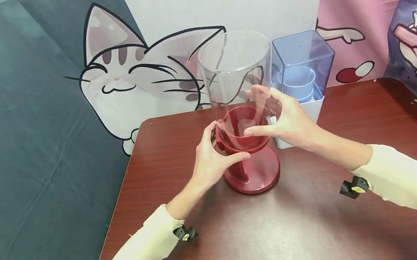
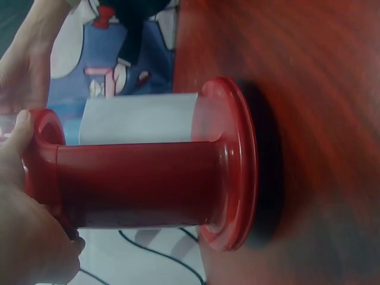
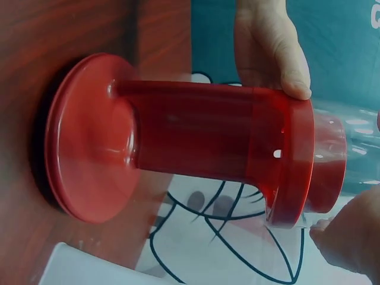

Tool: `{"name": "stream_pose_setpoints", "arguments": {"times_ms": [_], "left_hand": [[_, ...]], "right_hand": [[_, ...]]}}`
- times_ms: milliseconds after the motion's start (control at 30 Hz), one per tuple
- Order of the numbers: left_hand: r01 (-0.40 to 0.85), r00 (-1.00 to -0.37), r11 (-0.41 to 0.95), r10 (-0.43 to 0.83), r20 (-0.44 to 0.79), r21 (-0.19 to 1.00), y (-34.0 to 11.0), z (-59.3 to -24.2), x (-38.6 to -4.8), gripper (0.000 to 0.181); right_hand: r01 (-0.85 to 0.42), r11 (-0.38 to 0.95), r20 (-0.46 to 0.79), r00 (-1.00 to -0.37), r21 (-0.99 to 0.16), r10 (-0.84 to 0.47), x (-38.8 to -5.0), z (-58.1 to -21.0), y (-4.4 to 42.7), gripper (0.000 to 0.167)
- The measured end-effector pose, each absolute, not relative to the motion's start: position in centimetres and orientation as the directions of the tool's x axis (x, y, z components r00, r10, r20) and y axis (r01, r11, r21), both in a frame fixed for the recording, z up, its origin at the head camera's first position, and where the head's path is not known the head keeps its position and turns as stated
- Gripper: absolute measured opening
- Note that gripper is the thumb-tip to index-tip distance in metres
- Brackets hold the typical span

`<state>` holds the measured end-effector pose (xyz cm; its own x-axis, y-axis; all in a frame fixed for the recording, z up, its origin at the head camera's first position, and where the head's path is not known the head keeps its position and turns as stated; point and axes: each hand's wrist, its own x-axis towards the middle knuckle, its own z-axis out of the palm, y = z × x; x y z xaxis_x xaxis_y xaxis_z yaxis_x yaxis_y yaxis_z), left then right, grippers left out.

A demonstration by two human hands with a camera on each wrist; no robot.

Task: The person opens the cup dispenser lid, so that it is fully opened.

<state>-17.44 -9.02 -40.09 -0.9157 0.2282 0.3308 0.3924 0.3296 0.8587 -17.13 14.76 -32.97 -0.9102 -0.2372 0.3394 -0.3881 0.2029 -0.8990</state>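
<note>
A red stand (image 1: 258, 174) with a round base, an upright column and a ring on top stands upright on the table. A clear open-topped cylinder (image 1: 235, 58) rises from the ring (image 3: 295, 160), with a red inner collar (image 3: 328, 163) visible through its lower wall. My left hand (image 1: 210, 160) grips the ring from the left, thumb at the front and fingers behind. On the cylinder's lower right side, my right hand (image 1: 292, 122) holds the clear wall between thumb and fingers. Some right fingers show only through the plastic.
Behind the stand on the right is a white box (image 1: 315, 107) with a translucent blue upper part (image 1: 302, 46) and a blue cup-like piece inside. The brown table (image 1: 155, 158) reaches the printed cartoon curtain (image 1: 119, 76) at the back. Dark cables (image 2: 160, 256) show in the left wrist view.
</note>
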Motion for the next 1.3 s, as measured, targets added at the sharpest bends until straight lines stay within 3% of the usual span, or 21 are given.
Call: {"name": "stream_pose_setpoints", "arguments": {"times_ms": [600,933,1300], "left_hand": [[0.393,-0.915,0.351,0.24,0.323,0.85,-7.3,-41.2,-12.2,0.107],[0.374,-0.924,0.379,0.231,0.305,0.846,-7.1,-41.7,-11.3,0.107],[0.367,-0.921,0.372,0.276,0.276,0.853,-7.4,-41.8,-11.4,0.115]], "right_hand": [[-0.426,0.196,0.37,-0.89,-0.883,-0.268,-12.5,-34.5,17.0,0.091],[-0.403,0.212,0.342,-0.899,-0.89,-0.273,-11.8,-34.8,17.1,0.091],[-0.429,0.084,0.386,-0.869,-0.899,-0.308,-12.0,-35.0,17.1,0.101]]}}
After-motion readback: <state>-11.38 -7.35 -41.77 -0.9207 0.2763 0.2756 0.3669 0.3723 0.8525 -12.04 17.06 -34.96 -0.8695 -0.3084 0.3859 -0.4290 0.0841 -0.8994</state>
